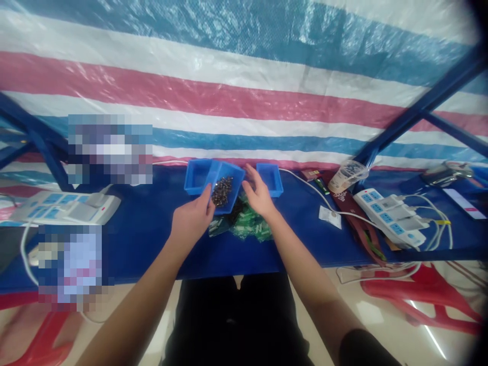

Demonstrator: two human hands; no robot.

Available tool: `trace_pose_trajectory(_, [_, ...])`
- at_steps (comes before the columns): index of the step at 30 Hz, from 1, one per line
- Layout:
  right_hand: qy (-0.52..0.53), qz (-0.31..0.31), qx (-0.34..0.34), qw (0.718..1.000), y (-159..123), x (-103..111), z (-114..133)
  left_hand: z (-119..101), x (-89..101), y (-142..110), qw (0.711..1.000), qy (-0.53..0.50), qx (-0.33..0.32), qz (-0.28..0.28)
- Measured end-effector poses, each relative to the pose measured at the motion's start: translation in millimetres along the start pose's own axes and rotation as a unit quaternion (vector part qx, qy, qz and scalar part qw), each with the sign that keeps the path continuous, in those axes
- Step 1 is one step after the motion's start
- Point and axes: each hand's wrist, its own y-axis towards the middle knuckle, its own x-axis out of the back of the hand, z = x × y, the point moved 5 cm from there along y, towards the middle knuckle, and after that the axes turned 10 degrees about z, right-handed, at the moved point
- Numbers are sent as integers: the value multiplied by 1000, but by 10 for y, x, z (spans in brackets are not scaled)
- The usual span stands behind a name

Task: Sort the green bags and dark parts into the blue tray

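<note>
A small blue plastic bin (233, 201) is tilted toward me, with a pile of small dark metal parts (222, 191) inside; their exact kind is too small to make out. My left hand (193, 216) grips its left side, thumb over the edge. Beside the right edge is my right hand (260, 193), fingers and thumb apart; whether it touches the bin I cannot tell. Under and in front of the bin lie green and clear plastic packets (249, 223). Behind it on the left stands another blue bin (193, 189), and on the right a third blue bin (275, 180).
The blue table (145, 249) backs onto a striped plastic sheet (244, 96). Power strips lie left (110, 209) and right (389, 218), with white cables. Near the right one are a plastic cup (345, 177), a small white packet (330, 217) and a phone (463, 203). Red stools stand below.
</note>
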Motion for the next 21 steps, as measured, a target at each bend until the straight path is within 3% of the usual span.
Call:
trace_pose_trajectory(2, [29, -24, -14, 999, -10, 3, -40, -19, -41, -26, 999, 1, -30, 12])
trace_pose_trajectory(6, [-8, -11, -32, 999, -136, 48, -153, -31, -89, -11, 997, -31, -59, 45])
trace_pose_trajectory(13, [16, -103, -82, 991, -393, 10, -433, -50, -128, 15, 995, -52, -76, 39])
trace_pose_trajectory(17, [42, -123, -111, 985, -425, -25, -482, -19, -172, 21, 996, -74, -51, 18])
trace_pose_trajectory(21, [39, -126, -132, 983, -429, 11, -442, 22, -192, 1, 988, -140, 33, -48])
